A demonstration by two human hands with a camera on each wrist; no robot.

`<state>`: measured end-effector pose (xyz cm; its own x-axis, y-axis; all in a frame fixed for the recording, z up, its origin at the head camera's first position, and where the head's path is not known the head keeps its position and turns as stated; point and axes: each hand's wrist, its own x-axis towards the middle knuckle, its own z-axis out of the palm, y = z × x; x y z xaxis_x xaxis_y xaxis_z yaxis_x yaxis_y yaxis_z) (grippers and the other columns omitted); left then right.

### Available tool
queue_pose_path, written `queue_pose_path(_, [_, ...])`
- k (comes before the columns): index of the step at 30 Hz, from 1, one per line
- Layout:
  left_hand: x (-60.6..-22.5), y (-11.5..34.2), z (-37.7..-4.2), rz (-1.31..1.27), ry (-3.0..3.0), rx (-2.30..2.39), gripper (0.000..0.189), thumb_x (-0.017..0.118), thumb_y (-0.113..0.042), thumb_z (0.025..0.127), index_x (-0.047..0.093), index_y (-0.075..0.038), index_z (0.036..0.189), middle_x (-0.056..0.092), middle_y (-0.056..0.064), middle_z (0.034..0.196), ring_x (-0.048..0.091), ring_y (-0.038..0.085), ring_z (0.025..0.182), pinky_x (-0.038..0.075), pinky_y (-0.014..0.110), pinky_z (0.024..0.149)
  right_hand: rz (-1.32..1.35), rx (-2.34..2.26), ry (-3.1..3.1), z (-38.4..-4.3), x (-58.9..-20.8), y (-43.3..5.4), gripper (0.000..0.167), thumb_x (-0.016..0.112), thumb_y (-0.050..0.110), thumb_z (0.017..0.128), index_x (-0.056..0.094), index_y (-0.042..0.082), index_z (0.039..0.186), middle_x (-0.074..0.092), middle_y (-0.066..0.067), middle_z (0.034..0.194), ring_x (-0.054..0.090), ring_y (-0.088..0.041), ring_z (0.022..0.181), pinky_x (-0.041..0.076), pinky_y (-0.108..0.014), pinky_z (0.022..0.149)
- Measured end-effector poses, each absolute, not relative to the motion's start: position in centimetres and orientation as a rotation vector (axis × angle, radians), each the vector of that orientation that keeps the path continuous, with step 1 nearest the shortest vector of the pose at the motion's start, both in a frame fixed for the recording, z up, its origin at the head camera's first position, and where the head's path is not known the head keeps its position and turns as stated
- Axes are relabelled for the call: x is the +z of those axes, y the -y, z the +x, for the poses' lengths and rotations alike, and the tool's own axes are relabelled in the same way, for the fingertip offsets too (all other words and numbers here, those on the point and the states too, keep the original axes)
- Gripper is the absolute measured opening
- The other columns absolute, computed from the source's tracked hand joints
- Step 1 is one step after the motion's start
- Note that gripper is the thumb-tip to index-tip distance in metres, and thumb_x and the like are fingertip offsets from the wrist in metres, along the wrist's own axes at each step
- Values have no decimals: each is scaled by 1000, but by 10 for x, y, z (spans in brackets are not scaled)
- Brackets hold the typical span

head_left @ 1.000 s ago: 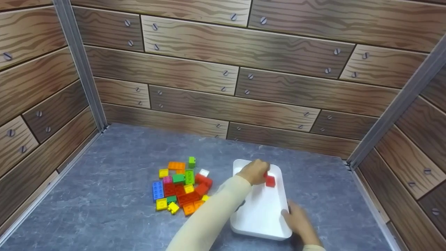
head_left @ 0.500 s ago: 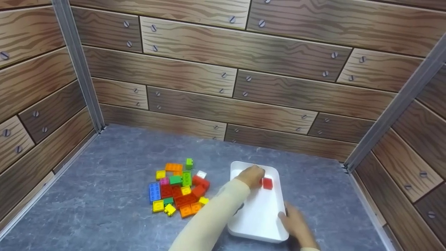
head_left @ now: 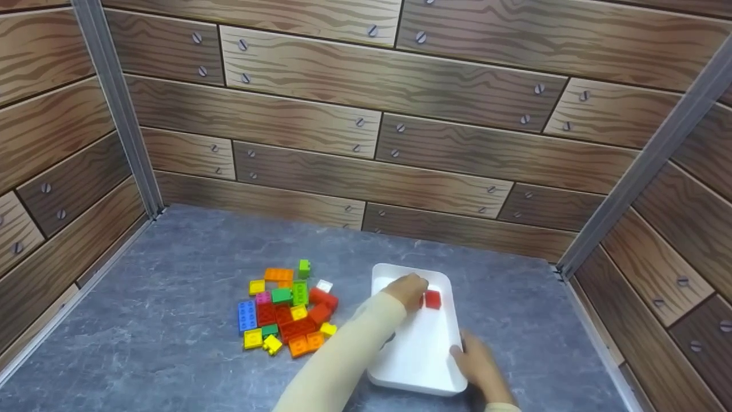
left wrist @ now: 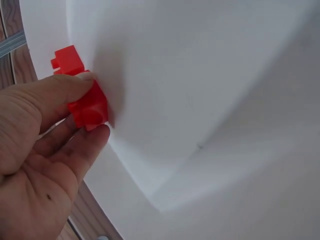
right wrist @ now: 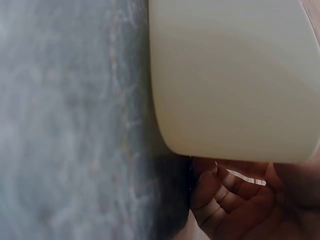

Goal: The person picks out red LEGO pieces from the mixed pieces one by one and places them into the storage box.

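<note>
Red, probably light and stiff, the brick [left wrist: 94,104] sat inside the tray [head_left: 412,355], pinched by the left hand [left wrist: 52,130], its sides likely the best hold; right of that pinch, the right hand [head_left: 479,361] gripped the tray.

Brown plank-patterned walls [head_left: 309,103] meet at grey metal corner posts [head_left: 119,109] around a mottled blue-grey surface [head_left: 189,257].

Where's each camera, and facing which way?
Head: on the head, facing forward and down at bricks and white tray; left hand, right hand and sleeves show.
Left wrist: on that wrist, facing into the tray; left hand shows, pinching a red brick.
Right wrist: on that wrist, facing the tray's outer wall; right hand shows.
Head and left wrist share the left hand.
</note>
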<state>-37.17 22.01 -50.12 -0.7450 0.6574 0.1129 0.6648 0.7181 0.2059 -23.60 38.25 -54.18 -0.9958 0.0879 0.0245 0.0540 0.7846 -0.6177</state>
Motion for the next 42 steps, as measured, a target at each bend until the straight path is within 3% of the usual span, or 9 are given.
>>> queue_pose_path(5, [-493, -212, -369, -1137, 2890, -390, 16, 79, -4, 84, 72, -6, 99, 72, 7, 92, 68, 19, 86, 56, 26, 81, -128, 1009, 2936, -237, -540, -380, 47, 56, 3, 96, 47, -19, 135, 56, -39, 127, 53, -55, 120, 42, -63, 102])
queue_pose_path(13, [-477, -213, -364, -1099, 2937, -537, 47, 74, -13, 90, 64, -13, 136, 68, 5, 128, 65, 18, 116, 51, 27, 98, -144, 994, 2964, -236, -540, -382, 46, 54, 5, 97, 46, -19, 135, 55, -39, 128, 52, -55, 121, 41, -64, 102])
queue_pose_path(21, [-466, -190, -353, -1276, 2741, -597, 35, 68, -21, 97, 66, -16, 131, 65, 0, 130, 61, 15, 120, 50, 25, 98, -136, 1003, 2964, -238, -542, -382, 44, 56, 5, 96, 49, -17, 134, 58, -38, 125, 56, -54, 117, 44, -63, 99])
queue_pose_path(28, [-457, -158, -341, -1395, 2458, -660, 24, 69, -17, 96, 72, -13, 119, 70, -1, 117, 65, 12, 108, 50, 21, 93, -164, 969, 3022, -242, -539, -383, 52, 55, 7, 98, 40, -21, 139, 48, -42, 135, 46, -57, 126, 38, -65, 105])
queue_pose_path(36, [-450, -119, -333, -1351, 2389, -599, 22, 68, -20, 96, 73, -14, 116, 71, -1, 115, 65, 14, 108, 50, 26, 97, -186, 948, 3050, -245, -536, -383, 54, 55, 8, 98, 39, -21, 140, 46, -42, 137, 44, -58, 127, 36, -65, 106])
queue_pose_path(42, [-449, -89, -336, -1215, 2408, -548, 22, 68, -25, 96, 74, -15, 115, 72, -1, 112, 66, 15, 102, 53, 29, 92, -249, 957, 3082, -246, -539, -381, 56, 55, 11, 99, 36, -21, 142, 44, -41, 139, 42, -57, 129, 35, -64, 108])
